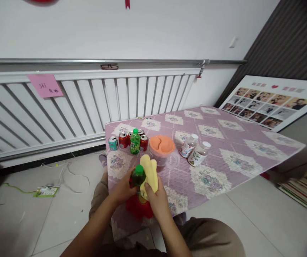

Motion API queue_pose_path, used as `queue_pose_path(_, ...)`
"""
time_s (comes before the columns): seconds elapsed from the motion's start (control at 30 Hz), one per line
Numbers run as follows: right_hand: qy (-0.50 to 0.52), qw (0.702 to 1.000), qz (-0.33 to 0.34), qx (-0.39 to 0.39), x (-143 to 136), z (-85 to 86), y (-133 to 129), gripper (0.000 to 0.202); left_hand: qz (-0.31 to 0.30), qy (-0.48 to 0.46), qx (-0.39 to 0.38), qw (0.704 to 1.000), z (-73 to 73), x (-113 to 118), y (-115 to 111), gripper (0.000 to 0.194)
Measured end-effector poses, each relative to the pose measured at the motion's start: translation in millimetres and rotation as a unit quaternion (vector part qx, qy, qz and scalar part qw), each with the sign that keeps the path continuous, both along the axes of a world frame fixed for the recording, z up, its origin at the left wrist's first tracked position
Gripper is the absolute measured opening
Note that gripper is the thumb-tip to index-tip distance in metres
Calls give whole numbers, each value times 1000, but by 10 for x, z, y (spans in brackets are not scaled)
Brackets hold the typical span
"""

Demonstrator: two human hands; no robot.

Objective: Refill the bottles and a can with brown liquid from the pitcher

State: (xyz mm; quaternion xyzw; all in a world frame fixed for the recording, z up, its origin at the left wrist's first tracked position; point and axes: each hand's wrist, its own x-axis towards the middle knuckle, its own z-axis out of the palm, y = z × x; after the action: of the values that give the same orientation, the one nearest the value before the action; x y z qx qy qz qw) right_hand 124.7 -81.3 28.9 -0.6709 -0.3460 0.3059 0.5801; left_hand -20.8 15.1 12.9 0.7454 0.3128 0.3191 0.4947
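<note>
My left hand (125,187) is wrapped round a dark bottle with a green cap (139,171). Pressed against that bottle's right side is a yellow cloth (150,175), which my right hand (157,196) grips with the thumb on top. Below both hands a red object (139,207) rests near the table's front edge, partly hidden. Just beyond them stands a green-labelled bottle (135,142), with several red cans (123,140) and a teal can (113,143) around it. An orange divided tray (162,145) sits on a clear container (160,159) to the right.
Two clear bottles with white caps, one nearer (197,155) and one farther (188,146), stand right of the container on the patterned tablecloth (231,162). A white radiator (142,94) runs behind the table. A power strip (46,192) and cables lie on the floor at left.
</note>
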Motion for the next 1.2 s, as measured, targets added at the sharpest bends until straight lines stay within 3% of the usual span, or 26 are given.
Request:
queue_pose_path(0.17, -54, 997, -1, 47, -80, 86, -11, 63, 98, 12, -5, 995, -117, 51, -150, 81)
queue_pose_path(0.33, -49, 999, 16, -4, -27, -44, 28, 58, 138, 4, 20, 990, -222, 68, -181, 79)
queue_pose_path(0.53, -4, 1000, 10, -29, 55, -223, 44, 64, 146, 4, 24, 989, -269, 35, -124, 77)
queue_pose_path(0.73, 6, 1000, 0, -3, -14, -44, 8, 63, 78, -8, 10, 997, -287, -96, -53, 81)
queue_pose_path(0.87, -38, 999, 3, 36, -112, 48, 5, 66, 89, 0, -18, 996, -314, -115, -77, 72)
queue_pose_path(1.07, -31, 999, 10, -17, -96, -178, 51, 71, 187, 28, 6, 982, -368, -51, -205, 63)
queue_pose_path(1.2, -5, 999, 19, -42, -45, -333, 38, 72, 180, 33, -8, 983, -379, -88, -192, 66)
